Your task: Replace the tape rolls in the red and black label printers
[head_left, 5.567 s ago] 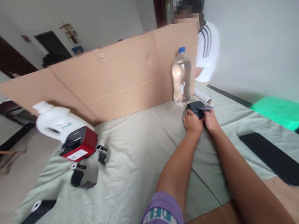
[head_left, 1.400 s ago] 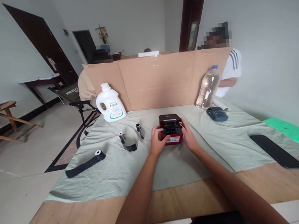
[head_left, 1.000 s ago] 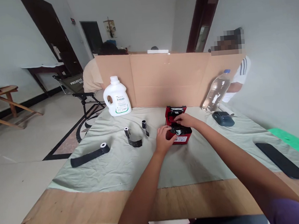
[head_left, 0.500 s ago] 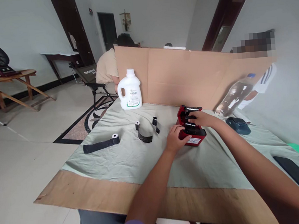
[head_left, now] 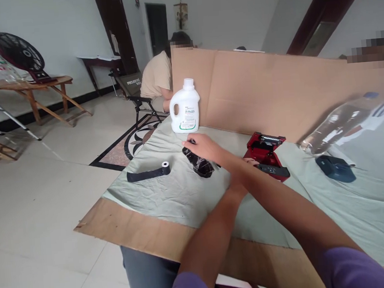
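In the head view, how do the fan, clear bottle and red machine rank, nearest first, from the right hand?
From the right hand:
1. Red machine, to its right.
2. Clear bottle, farther right.
3. Fan, far left, across the room.

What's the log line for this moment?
right hand: holding glossy black strip; left hand: at red device, mostly hidden; device lid: raised; white jug: upright

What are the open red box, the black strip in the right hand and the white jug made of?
Red box: probably hard plastic, smooth, with crisp straight edges.
Black strip: perhaps film or coated paper, glossy; bright streaks show on it.
White jug: likely plastic, smooth, its handle formed with the body.
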The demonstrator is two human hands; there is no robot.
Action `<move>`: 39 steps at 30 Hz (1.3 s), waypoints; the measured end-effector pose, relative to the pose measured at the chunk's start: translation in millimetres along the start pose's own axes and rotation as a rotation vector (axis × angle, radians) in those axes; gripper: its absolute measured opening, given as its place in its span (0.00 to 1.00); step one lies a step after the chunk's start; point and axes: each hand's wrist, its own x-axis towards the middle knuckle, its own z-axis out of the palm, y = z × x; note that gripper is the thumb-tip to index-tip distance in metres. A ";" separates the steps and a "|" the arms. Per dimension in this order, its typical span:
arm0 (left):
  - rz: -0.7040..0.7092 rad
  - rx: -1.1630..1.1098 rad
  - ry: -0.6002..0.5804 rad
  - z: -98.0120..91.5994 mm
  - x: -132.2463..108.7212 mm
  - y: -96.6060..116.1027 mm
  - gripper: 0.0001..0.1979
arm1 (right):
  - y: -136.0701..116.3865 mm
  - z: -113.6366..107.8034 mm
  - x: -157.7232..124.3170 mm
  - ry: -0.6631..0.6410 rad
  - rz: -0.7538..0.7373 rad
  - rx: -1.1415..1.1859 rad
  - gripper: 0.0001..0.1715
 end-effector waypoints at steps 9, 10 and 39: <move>0.040 0.043 0.008 3.0 -0.8 -7.3 0.24 | -4.3 101.5 55.9 -0.221 -0.018 -0.434 0.26; 0.046 0.044 0.014 4.3 -0.7 -8.4 0.24 | -0.6 105.1 56.9 -0.248 -0.053 -0.454 0.25; 0.102 0.141 -0.011 2.6 -2.4 -7.0 0.22 | 167.0 -114.2 -158.1 0.429 0.228 0.853 0.23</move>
